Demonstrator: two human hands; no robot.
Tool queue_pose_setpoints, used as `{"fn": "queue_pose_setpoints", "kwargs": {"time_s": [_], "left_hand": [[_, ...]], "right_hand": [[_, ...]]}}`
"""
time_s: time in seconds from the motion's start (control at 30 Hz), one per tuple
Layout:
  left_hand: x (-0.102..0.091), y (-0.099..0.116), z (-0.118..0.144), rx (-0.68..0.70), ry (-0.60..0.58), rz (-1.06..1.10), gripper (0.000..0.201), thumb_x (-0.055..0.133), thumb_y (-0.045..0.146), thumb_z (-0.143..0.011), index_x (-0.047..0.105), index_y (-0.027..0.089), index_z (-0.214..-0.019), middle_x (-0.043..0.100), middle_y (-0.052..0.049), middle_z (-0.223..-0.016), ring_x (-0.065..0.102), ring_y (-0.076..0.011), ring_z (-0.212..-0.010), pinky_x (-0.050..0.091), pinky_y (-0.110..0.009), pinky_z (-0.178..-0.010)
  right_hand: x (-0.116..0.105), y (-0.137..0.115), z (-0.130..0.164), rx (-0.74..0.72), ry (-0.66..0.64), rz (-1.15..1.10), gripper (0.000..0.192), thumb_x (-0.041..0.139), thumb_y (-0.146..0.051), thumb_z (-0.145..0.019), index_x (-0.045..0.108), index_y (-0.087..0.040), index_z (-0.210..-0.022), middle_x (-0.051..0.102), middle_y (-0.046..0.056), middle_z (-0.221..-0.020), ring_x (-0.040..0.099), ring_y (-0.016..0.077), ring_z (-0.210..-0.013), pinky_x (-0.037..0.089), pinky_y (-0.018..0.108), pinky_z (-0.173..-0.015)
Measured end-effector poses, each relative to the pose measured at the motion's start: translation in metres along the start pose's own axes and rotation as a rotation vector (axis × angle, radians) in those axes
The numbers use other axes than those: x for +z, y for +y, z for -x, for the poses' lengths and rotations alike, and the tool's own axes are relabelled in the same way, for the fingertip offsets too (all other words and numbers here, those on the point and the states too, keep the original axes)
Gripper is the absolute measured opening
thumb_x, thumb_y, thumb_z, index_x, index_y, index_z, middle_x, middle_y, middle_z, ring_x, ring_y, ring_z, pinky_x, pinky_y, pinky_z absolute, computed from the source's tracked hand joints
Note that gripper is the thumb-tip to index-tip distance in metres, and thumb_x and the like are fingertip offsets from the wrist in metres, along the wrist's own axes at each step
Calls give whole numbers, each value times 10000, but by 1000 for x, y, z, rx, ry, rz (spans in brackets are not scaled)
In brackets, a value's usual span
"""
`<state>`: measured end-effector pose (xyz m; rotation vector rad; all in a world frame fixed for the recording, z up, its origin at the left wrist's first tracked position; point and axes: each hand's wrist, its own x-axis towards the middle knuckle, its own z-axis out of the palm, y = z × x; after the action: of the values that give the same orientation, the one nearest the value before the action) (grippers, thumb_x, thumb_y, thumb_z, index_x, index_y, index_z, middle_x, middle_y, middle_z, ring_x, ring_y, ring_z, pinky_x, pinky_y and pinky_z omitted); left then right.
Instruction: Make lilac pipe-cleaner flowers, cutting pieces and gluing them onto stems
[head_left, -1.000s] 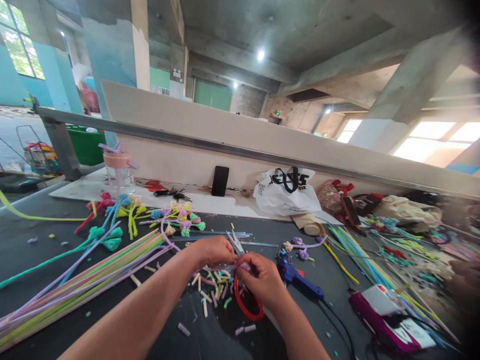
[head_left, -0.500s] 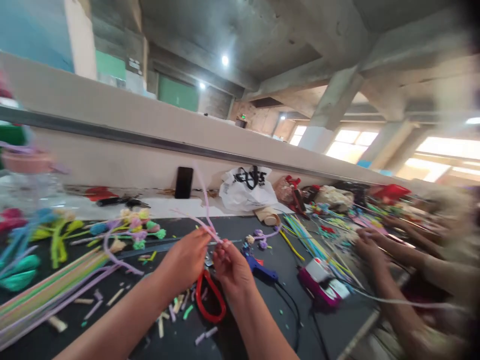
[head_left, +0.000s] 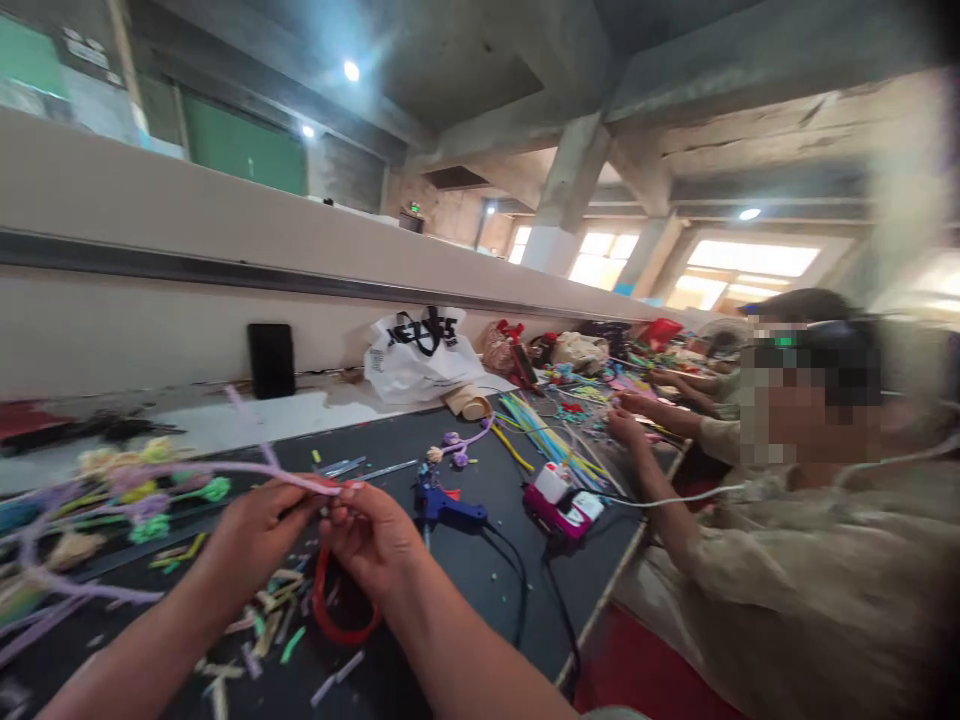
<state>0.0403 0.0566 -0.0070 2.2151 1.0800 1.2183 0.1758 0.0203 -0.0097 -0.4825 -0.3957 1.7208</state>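
Both of my hands hold lilac pipe cleaners (head_left: 217,468) over the dark table. My left hand (head_left: 266,525) is closed around them, one stem reaching left and another sticking up behind. Close beside it, my right hand (head_left: 375,535) pinches their end between thumb and fingertips. Below the hands lie red-handled scissors (head_left: 346,632), their blades hidden. Beyond my right hand sits a blue glue gun (head_left: 454,508), with a lilac pipe-cleaner piece (head_left: 459,446) behind it. Short cut-off bits (head_left: 266,620) are scattered under my left wrist.
A purple-and-white power strip (head_left: 562,500) with cords lies right of the glue gun. Pipe cleaners (head_left: 544,435) and a tape roll (head_left: 469,403) are farther back. A black phone (head_left: 271,360) and white bag (head_left: 424,355) stand along the wall. Co-workers (head_left: 810,540) sit at the right.
The view has swung right, showing more of the co-workers. The lilac stem between my hands has tipped from upright to nearly level, pointing left. Both hands keep their grip.
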Motion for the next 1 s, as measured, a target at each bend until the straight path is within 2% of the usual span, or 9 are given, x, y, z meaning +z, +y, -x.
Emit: {"fn": "queue_pose_setpoints", "kwargs": {"time_s": [0.03,0.13,0.27,0.4,0.53,0.67,0.9,1.0], "left_hand": [[-2,2,-1,-5,-51,31,229,497,352,-742,677,215,-779,701,-5,-800,633,-183,-758,492,-265,-701],[-8,5,-5,-32,-91,72,222,474,289,-769,674,196,-792,691,-24,-819,621,-175,-781,477,-270,-727],[-13,6,-8,9,-204,157,198,494,270,-779,671,185,-757,678,-33,-823,601,-170,-803,457,-273,-765],[-11,9,-6,-56,-120,166,187,511,268,-770,655,158,-722,663,-37,-743,591,-160,-731,453,-256,-701],[-4,14,-3,-186,-20,213,213,518,306,-759,628,133,-702,639,-34,-673,569,-149,-648,441,-237,-610],[-1,16,-3,-277,-33,345,237,524,337,-746,622,127,-694,635,-28,-645,561,-149,-621,439,-237,-587],[-3,15,-4,-284,-78,437,172,577,297,-702,631,136,-671,638,-23,-657,571,-163,-667,438,-251,-651],[0,15,-2,-293,-38,471,183,559,293,-710,608,136,-629,608,-9,-624,545,-147,-632,426,-244,-628]], "right_hand": [[0,0,0,6,-2,18,68,626,-68,-638,602,-98,-693,590,-24,-521,531,60,-449,527,215,-565],[-1,-1,-1,29,4,40,49,631,-77,-652,604,-107,-680,589,-29,-506,529,57,-449,523,205,-556],[-3,1,-2,25,16,51,85,653,-82,-646,601,-121,-701,600,-32,-543,542,54,-470,517,192,-557],[-2,1,-1,-23,-34,144,102,670,-107,-651,584,-135,-698,573,-46,-516,537,58,-473,523,213,-572],[1,0,0,-85,-68,207,152,697,-147,-646,572,-148,-732,606,-31,-582,546,69,-491,527,243,-573],[1,-2,0,-95,-75,223,166,701,-145,-638,564,-158,-729,609,-27,-600,545,71,-494,510,228,-553],[3,0,2,-122,-72,309,165,680,-164,-634,525,-167,-691,555,-46,-548,487,63,-445,472,210,-473],[3,2,0,-159,-53,426,168,665,-199,-643,506,-172,-692,536,-59,-535,472,63,-429,461,218,-471]]}}
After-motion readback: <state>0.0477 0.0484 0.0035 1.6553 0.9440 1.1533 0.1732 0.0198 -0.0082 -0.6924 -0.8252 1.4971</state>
